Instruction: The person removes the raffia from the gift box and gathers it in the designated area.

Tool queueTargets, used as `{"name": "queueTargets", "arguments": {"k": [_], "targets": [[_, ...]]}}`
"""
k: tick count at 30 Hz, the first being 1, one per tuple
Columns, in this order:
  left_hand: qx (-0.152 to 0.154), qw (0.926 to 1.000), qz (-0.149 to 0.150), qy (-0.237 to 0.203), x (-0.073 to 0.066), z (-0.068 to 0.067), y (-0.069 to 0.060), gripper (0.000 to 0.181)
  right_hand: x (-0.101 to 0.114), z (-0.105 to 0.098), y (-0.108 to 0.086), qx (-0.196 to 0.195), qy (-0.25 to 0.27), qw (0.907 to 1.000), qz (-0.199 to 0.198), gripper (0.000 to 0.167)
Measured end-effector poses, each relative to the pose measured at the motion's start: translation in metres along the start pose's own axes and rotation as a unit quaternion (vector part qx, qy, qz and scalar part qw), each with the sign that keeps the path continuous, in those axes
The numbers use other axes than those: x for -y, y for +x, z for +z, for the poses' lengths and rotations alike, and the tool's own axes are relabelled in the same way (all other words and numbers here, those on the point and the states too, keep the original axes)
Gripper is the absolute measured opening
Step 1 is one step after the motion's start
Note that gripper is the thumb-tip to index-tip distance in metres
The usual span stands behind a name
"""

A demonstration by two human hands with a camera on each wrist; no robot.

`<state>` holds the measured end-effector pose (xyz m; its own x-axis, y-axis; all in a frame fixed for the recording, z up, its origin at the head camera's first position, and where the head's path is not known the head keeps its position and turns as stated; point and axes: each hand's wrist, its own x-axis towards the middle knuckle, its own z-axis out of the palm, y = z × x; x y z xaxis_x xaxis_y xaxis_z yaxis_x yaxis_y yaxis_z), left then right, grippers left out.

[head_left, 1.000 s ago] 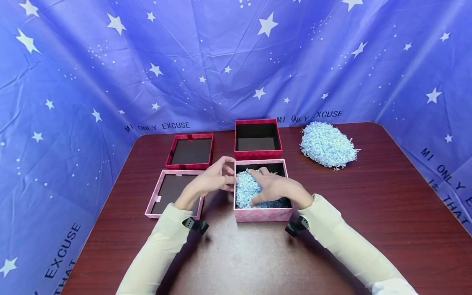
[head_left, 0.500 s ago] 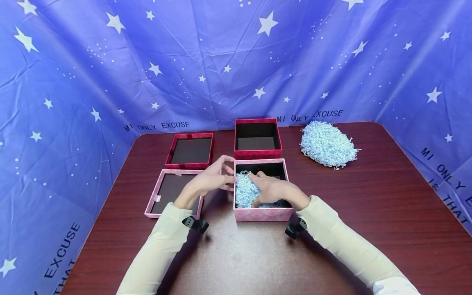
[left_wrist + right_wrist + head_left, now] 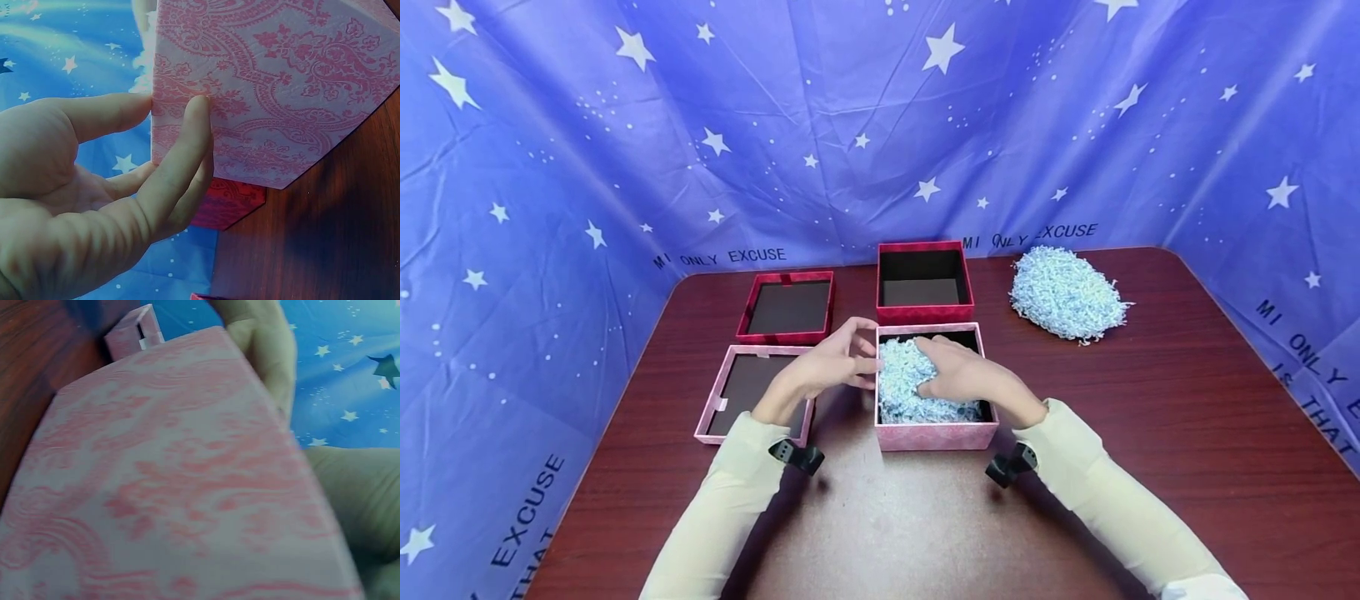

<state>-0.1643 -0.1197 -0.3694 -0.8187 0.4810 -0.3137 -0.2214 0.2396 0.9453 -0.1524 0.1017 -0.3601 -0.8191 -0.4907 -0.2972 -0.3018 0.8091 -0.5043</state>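
Observation:
A pink patterned box (image 3: 936, 437) stands open at the table's middle, with pale blue shredded paper (image 3: 901, 387) inside. My left hand (image 3: 831, 365) touches the box's left outer wall. In the left wrist view, its thumb tip meets the rim edge while straight fingers (image 3: 199, 119) lie against the wall (image 3: 281, 94). My right hand (image 3: 966, 372) reaches over the right rim into the box. Its thumb and fingers are spread on the shredded paper, and some fingertips are out of sight. The box wall (image 3: 156, 487) covers most of the right wrist view, hiding those fingers.
Behind the pink box stands a dark red box (image 3: 925, 315). A red lid (image 3: 786, 338) and a pink lid (image 3: 709, 437) lie upturned to the left. Another heap of blue shredded paper (image 3: 1067, 293) sits at the back right. A blue star-printed cloth (image 3: 820, 108) hangs around the table.
My right hand first drew left and down over the shredded paper, then shifted back and right. The paper now spreads farther across the box. My left hand has stayed at the wall.

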Motion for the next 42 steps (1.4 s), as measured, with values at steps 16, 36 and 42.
{"name": "queueTargets", "arguments": {"k": [16, 36, 42], "targets": [[0.018, 0.9997, 0.018, 0.008, 0.0, -0.004, 0.0, 0.061, -0.004, -0.033, -0.018, -0.08, 0.081, 0.9933, -0.02, 0.085], [0.017, 0.9996, 0.01, -0.02, -0.001, -0.004, 0.001, 0.061, -0.002, -0.067, -0.04, -0.15, 0.139, 0.9781, -0.038, 0.088], [0.015, 0.9996, 0.009, -0.021, 0.0, -0.004, 0.002, 0.063, -0.003, -0.081, -0.051, -0.171, 0.162, 0.971, -0.039, 0.085]]}}
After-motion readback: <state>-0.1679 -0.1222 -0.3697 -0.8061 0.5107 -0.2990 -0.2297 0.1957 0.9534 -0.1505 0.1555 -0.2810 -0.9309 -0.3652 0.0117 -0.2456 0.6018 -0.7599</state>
